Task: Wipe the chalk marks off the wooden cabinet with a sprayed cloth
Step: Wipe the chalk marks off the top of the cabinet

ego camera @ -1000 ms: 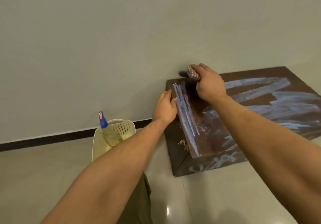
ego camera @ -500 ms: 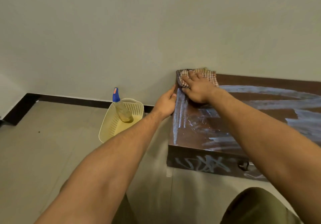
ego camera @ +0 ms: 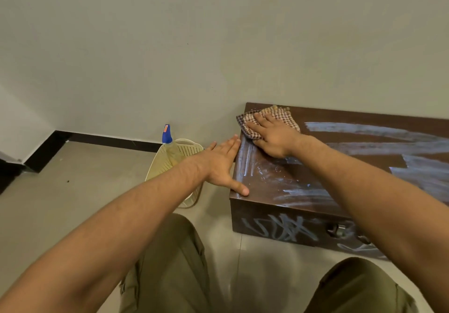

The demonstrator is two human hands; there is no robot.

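Head view: checked cloth [ego camera: 279, 118] lies flat on the far left corner of the dark wooden cabinet [ego camera: 364, 147], at about 1 o'clock from the frame's centre, one corner hanging just past the cabinet's left edge. Right hand [ego camera: 273, 137] presses on the cloth palm down, fingers [ego camera: 261, 120] stretched out and spread, gripping nothing. White chalk marks [ego camera: 379, 130] streak the top toward 3 o'clock, with fainter smears near the left edge and scrawls on the front face at 5 o'clock. Left hand [ego camera: 222, 164] lies open against the cabinet's left edge, fingers straight and together, thumb tip on the near corner, empty. At 9 o'clock of that hand, a cream perforated basket [ego camera: 184, 148] stands on the tiled floor [ego camera: 73, 191] with a blue-capped spray bottle [ego camera: 167, 140] leaning inside it.
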